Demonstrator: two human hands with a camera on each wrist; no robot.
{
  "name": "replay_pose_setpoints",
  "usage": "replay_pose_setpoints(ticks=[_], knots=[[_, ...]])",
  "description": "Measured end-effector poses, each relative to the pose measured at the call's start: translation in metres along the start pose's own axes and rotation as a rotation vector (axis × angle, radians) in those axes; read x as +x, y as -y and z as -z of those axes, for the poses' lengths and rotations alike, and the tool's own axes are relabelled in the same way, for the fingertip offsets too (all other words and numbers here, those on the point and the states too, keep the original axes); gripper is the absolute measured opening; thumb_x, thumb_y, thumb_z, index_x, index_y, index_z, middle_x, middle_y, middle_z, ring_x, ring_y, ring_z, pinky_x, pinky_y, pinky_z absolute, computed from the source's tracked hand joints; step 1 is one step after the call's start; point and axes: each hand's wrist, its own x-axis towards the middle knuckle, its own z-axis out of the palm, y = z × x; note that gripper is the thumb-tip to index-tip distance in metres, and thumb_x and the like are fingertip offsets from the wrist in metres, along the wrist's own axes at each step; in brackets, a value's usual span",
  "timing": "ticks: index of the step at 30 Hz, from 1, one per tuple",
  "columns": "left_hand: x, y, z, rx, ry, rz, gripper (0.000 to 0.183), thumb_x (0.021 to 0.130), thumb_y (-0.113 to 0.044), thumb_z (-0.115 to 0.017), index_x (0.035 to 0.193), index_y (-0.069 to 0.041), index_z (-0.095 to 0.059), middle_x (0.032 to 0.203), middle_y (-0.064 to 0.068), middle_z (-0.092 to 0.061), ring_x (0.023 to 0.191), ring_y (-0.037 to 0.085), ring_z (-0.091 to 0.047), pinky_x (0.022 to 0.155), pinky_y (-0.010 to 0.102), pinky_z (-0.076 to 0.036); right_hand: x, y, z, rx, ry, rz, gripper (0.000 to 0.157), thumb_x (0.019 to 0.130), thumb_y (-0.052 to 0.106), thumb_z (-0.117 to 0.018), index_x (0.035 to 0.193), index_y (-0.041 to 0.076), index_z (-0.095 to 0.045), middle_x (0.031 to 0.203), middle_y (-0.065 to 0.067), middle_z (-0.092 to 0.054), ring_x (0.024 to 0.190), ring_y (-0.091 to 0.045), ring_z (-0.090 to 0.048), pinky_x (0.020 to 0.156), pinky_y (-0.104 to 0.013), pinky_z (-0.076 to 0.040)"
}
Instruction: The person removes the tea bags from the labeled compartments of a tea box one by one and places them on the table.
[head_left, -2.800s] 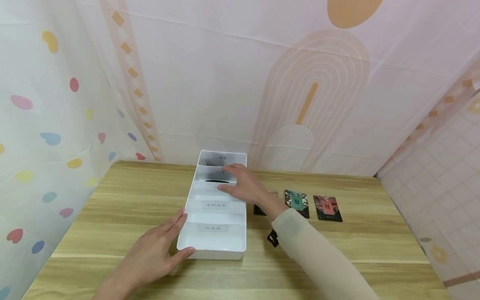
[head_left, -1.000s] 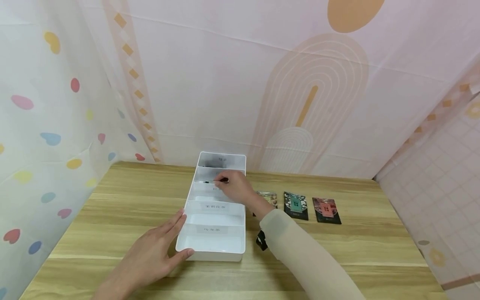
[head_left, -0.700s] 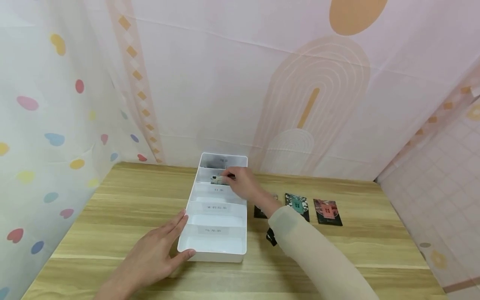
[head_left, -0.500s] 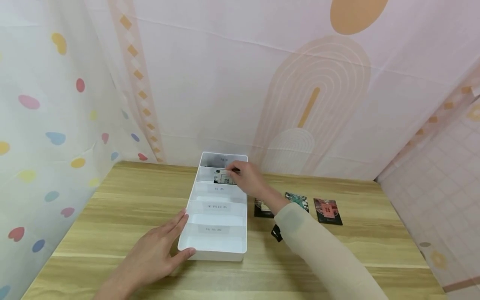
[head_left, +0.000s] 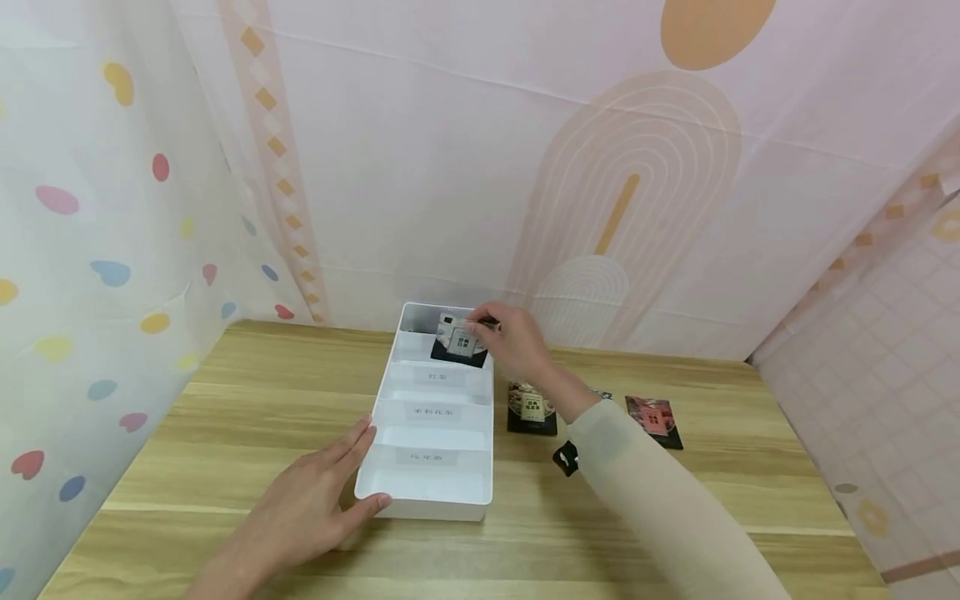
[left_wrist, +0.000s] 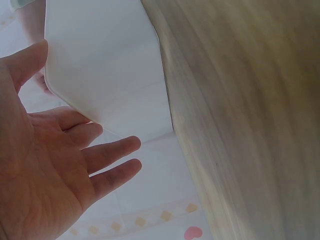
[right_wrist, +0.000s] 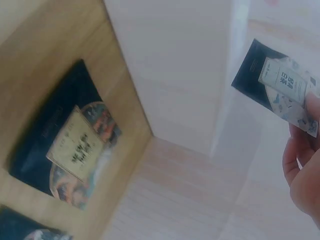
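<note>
A white divided box (head_left: 427,511) stands lengthwise on the wooden table, with labels on its dividers. My right hand (head_left: 519,340) pinches a tea sachet (head_left: 459,342) by its upper edge, above the far compartments. The sachet has a black bottom band and a pale printed label, which also shows in the right wrist view (right_wrist: 282,82). At the box's near left corner rests my left hand (head_left: 311,504), thumb at the front rim and fingers along the side wall. In the left wrist view those fingers (left_wrist: 115,152) lie nearly straight and spread.
Right of the box lie a yellow-labelled sachet (head_left: 532,408) and a red-labelled one (head_left: 655,421). Between them, a third sachet is mostly hidden by my right forearm. A small black fitting (head_left: 566,458) shows under the right sleeve. A patterned cloth (head_left: 420,208) hangs behind the table.
My right hand reached into the second compartment from the far end, pinched the sachet there and lifted it out, so its printed front now shows. The left hand stayed at the box corner.
</note>
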Motion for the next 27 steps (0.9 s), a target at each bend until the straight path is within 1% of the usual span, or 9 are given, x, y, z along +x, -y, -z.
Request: replay_pose_setpoints(ticks=[5, 11, 15, 21, 27], knots=[[0.001, 0.0, 0.001, 0.003, 0.004, 0.006, 0.084, 0.097, -0.056, -0.07, 0.151, 0.005, -0.051, 0.16, 0.017, -0.046, 0.132, 0.038, -0.06, 0.102, 0.056, -0.053, 0.001, 0.005, 0.015, 0.015, -0.049, 0.012, 0.012, 0.101, 0.011, -0.072, 0.108, 0.003, -0.075, 0.097, -0.006, -0.074, 0.08, -0.018, -0.061, 0.069, -0.03, -0.052], [0.0, 0.0, 0.001, 0.0, 0.008, 0.01, 0.084, 0.097, -0.056, -0.07, 0.152, 0.004, -0.051, 0.161, 0.017, -0.046, 0.132, 0.038, -0.06, 0.102, 0.056, -0.053, -0.005, 0.008, 0.034, 0.048, -0.085, 0.038, 0.011, 0.1, 0.011, -0.073, 0.105, 0.002, -0.075, 0.09, -0.006, -0.073, 0.074, -0.017, -0.058, 0.062, -0.028, -0.049], [0.0, 0.001, 0.0, 0.0, 0.008, 0.014, 0.084, 0.097, -0.056, -0.07, 0.152, 0.004, -0.051, 0.161, 0.016, -0.046, 0.131, 0.038, -0.06, 0.101, 0.056, -0.053, -0.011, 0.005, 0.043, 0.052, -0.104, 0.046, 0.01, 0.1, 0.01, -0.073, 0.105, 0.002, -0.075, 0.092, -0.006, -0.073, 0.073, -0.018, -0.057, 0.062, -0.027, -0.048], [0.0, 0.001, 0.0, -0.007, 0.009, 0.013, 0.083, 0.097, -0.056, -0.069, 0.152, 0.004, -0.051, 0.161, 0.017, -0.046, 0.132, 0.038, -0.06, 0.102, 0.056, -0.053, -0.022, -0.004, 0.055, 0.051, -0.113, 0.015, 0.009, 0.101, 0.012, -0.072, 0.105, 0.004, -0.075, 0.089, -0.004, -0.072, 0.072, -0.019, -0.057, 0.06, -0.027, -0.047], [0.0, 0.0, 0.0, -0.006, 0.004, 0.009, 0.083, 0.097, -0.056, -0.07, 0.152, 0.004, -0.051, 0.16, 0.017, -0.046, 0.132, 0.038, -0.06, 0.101, 0.056, -0.053, -0.036, -0.011, 0.064, 0.053, -0.131, 0.011, 0.008, 0.101, 0.01, -0.072, 0.105, 0.004, -0.075, 0.087, -0.005, -0.071, 0.069, -0.02, -0.055, 0.057, -0.026, -0.045]])
